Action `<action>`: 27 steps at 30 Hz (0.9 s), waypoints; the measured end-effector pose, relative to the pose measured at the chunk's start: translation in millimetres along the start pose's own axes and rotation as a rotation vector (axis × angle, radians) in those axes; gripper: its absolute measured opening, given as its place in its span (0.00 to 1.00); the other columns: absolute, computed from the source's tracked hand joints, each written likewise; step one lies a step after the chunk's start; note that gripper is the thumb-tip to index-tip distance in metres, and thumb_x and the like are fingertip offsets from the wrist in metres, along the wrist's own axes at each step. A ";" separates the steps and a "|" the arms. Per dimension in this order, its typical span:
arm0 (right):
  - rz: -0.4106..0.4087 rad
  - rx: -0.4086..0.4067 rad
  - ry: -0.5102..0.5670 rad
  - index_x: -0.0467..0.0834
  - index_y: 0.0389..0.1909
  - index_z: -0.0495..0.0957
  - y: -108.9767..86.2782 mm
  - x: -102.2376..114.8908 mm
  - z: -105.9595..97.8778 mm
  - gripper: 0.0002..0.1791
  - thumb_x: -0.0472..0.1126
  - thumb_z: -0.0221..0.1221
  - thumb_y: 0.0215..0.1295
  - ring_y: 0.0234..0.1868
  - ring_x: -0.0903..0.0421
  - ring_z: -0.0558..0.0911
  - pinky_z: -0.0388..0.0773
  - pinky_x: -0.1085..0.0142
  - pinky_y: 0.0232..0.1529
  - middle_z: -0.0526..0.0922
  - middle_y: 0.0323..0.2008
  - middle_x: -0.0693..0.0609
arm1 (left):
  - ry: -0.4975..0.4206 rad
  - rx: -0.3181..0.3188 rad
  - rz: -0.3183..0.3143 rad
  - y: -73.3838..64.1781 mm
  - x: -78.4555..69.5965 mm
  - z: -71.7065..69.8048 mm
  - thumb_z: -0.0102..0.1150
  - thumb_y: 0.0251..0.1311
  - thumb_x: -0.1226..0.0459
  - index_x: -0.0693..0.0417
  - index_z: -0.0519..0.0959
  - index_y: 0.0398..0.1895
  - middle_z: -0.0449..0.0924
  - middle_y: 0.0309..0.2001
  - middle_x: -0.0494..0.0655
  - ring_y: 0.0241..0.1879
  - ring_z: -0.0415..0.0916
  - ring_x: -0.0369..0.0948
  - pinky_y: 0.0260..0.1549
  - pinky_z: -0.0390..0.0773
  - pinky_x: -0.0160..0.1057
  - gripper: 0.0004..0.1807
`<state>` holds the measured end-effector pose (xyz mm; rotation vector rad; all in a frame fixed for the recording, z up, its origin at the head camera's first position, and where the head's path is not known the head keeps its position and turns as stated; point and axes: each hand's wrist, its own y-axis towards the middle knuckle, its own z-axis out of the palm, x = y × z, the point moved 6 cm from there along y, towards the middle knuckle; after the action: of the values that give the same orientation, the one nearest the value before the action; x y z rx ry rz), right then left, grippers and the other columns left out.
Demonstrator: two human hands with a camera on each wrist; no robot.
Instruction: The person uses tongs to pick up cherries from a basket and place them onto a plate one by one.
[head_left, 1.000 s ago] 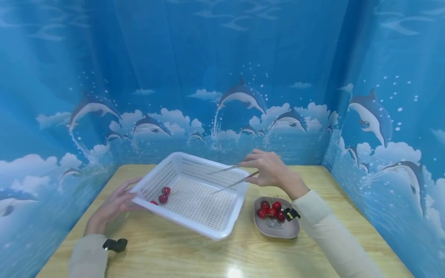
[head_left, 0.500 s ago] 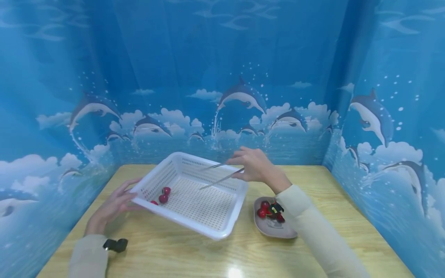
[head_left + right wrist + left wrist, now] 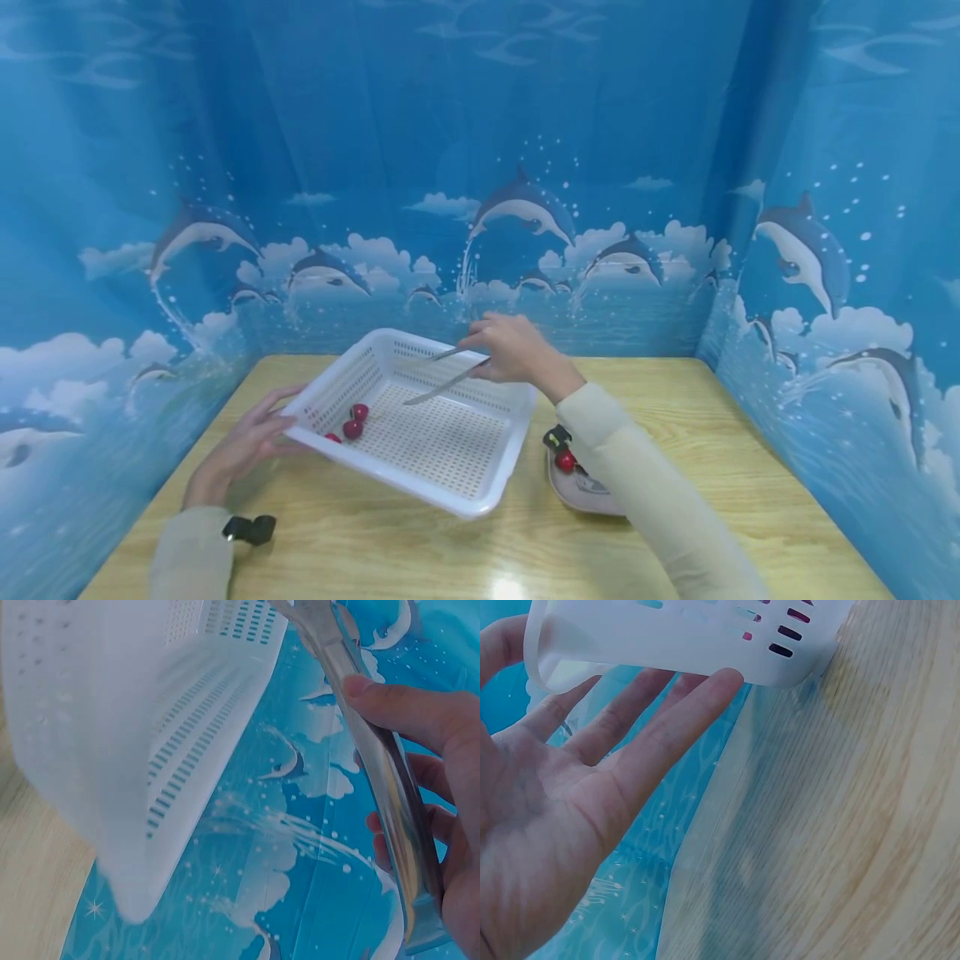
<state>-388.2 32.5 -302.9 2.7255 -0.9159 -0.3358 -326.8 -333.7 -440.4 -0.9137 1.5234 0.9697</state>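
A white perforated plastic basket (image 3: 442, 446) is held tilted above the table in the head view. My left hand (image 3: 251, 433) grips its left edge, thumb at the rim and fingers below; the left wrist view shows the fingers (image 3: 641, 754) stretched under the basket wall. Several red cherries (image 3: 352, 429) lie at its left end. My right hand (image 3: 513, 350) holds metal tongs (image 3: 382, 765), thumb on one arm and fingers on the other. In the head view, the spread tips of the tongs (image 3: 442, 389) point left over the basket's inside, with nothing visible between them.
To the right of the basket, a small pinkish dish (image 3: 588, 502) with cherries (image 3: 566, 461) stands on the wooden table (image 3: 360, 542), partly hidden by my right sleeve (image 3: 637, 475). A blue dolphin curtain (image 3: 480, 125) surrounds the table at the back and sides.
My right hand has moved left with the tongs, further over the basket toward the cherries. My right forearm now covers more of the dish. Left hand and basket have stayed put.
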 end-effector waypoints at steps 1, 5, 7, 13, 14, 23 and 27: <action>0.002 0.008 0.008 0.56 0.54 0.87 3.4 2.2 0.5 0.23 0.52 0.75 0.57 0.49 0.55 0.83 0.86 0.63 0.39 0.89 0.49 0.55 | 0.002 0.001 0.002 0.0 0.2 -0.4 0.42 0.80 0.66 0.52 0.52 0.82 0.74 0.63 0.31 0.59 0.80 0.35 0.56 0.86 0.54 0.30; -0.003 0.029 0.020 0.57 0.54 0.87 15.2 10.9 2.9 0.22 0.51 0.75 0.57 0.49 0.54 0.83 0.86 0.62 0.39 0.89 0.48 0.55 | -0.007 0.015 0.016 0.7 1.4 -1.7 0.40 0.80 0.67 0.54 0.51 0.82 0.74 0.63 0.32 0.59 0.80 0.36 0.57 0.85 0.58 0.30; -0.009 0.037 0.018 0.56 0.54 0.87 20.4 15.1 4.2 0.22 0.51 0.75 0.57 0.49 0.54 0.84 0.87 0.62 0.39 0.89 0.48 0.55 | -0.010 0.020 0.020 1.5 1.9 -1.6 0.40 0.80 0.67 0.54 0.51 0.82 0.74 0.63 0.32 0.59 0.80 0.36 0.57 0.85 0.59 0.30; -0.018 0.054 0.020 0.56 0.55 0.87 34.1 26.9 9.7 0.22 0.51 0.74 0.59 0.48 0.54 0.83 0.85 0.63 0.37 0.89 0.49 0.54 | -0.010 0.018 0.014 2.5 0.6 0.2 0.42 0.80 0.67 0.51 0.53 0.81 0.74 0.63 0.33 0.59 0.80 0.37 0.57 0.85 0.59 0.30; -0.015 0.060 0.015 0.56 0.55 0.87 36.5 28.6 11.1 0.22 0.52 0.74 0.59 0.47 0.55 0.83 0.85 0.64 0.37 0.89 0.49 0.55 | -0.010 0.015 0.012 2.1 0.0 0.5 0.42 0.80 0.67 0.51 0.53 0.81 0.74 0.63 0.34 0.59 0.80 0.36 0.56 0.85 0.59 0.30; -0.003 0.116 -0.026 0.60 0.55 0.87 57.8 41.4 28.5 0.20 0.53 0.73 0.61 0.46 0.57 0.82 0.84 0.65 0.38 0.89 0.48 0.57 | -0.037 0.028 0.029 0.7 0.6 -0.7 0.41 0.80 0.68 0.47 0.56 0.81 0.75 0.63 0.34 0.59 0.81 0.38 0.55 0.86 0.57 0.29; 0.021 0.133 -0.048 0.61 0.55 0.87 65.3 46.0 35.5 0.20 0.55 0.73 0.61 0.46 0.57 0.81 0.82 0.65 0.36 0.89 0.49 0.58 | -0.020 0.010 0.010 0.0 1.6 -1.8 0.42 0.80 0.67 0.49 0.55 0.81 0.74 0.63 0.33 0.59 0.80 0.37 0.56 0.85 0.59 0.29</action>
<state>-399.4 -51.8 -323.0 2.8372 -1.0132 -0.3495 -327.6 -335.4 -441.9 -0.8877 1.5164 0.9747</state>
